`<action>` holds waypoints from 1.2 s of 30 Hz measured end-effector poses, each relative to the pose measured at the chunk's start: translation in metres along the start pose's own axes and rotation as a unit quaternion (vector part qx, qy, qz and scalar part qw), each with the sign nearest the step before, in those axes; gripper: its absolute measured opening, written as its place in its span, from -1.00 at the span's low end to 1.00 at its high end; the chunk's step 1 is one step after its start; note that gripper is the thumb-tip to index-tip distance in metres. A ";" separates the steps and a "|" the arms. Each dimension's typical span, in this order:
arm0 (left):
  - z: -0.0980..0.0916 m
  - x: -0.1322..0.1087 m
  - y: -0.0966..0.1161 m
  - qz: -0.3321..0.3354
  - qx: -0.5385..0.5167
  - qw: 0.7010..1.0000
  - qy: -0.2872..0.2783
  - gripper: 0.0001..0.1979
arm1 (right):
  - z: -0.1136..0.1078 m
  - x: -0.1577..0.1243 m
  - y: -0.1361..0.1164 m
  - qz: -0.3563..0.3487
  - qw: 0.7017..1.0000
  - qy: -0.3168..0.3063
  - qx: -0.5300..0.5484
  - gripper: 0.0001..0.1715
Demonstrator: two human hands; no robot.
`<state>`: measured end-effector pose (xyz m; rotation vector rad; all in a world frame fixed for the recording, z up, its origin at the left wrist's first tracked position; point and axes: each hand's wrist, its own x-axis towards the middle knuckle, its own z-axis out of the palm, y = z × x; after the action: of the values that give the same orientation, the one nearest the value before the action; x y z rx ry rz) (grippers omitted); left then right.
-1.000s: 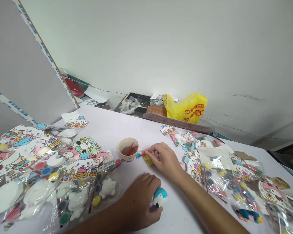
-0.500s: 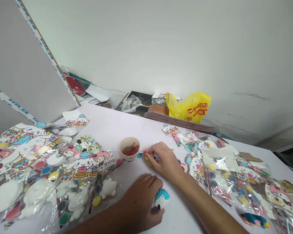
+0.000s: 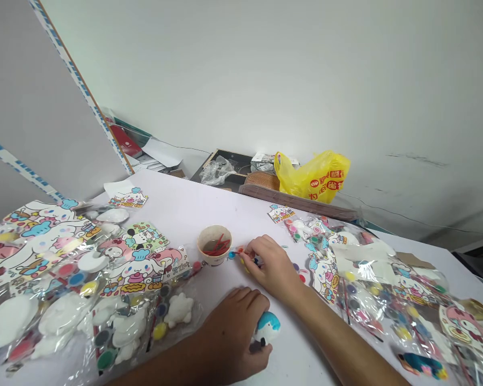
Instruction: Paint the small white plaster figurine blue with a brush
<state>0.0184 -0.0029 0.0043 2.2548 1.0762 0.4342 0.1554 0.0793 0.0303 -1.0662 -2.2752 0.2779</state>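
My left hand lies on the white table near the front edge, its fingers wrapped round a small figure painted blue and white. My right hand reaches further out, fingers pinched on a strip of small paint pots with blue, orange and yellow showing. Just left of that strip stands a paper cup holding reddish liquid and thin red sticks.
Plastic packs of white plaster figures with cartoon cards and paint pots are heaped at the left and at the right. A yellow plastic bag and clutter sit beyond the table's far edge. A grey board leans at the left.
My right hand has drawn slightly closer over the paint strip, covering more of it. My left hand keeps hold of the blue figure. The view has shifted slightly.
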 end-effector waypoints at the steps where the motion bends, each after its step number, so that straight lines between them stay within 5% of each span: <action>1: 0.000 0.000 0.000 -0.001 -0.001 1.000 0.000 -0.71 | 0.000 0.000 0.000 -0.002 1.000 -0.001 -0.005 -0.79; 36: -0.001 -0.001 0.000 0.000 -0.009 1.000 0.002 -0.71 | -0.006 0.001 -0.008 0.046 0.999 -0.002 -0.003 -0.73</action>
<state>0.0172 -0.0032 0.0045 2.2393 1.0718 0.4464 0.1537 0.0748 0.0390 -1.1771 -2.2351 0.3129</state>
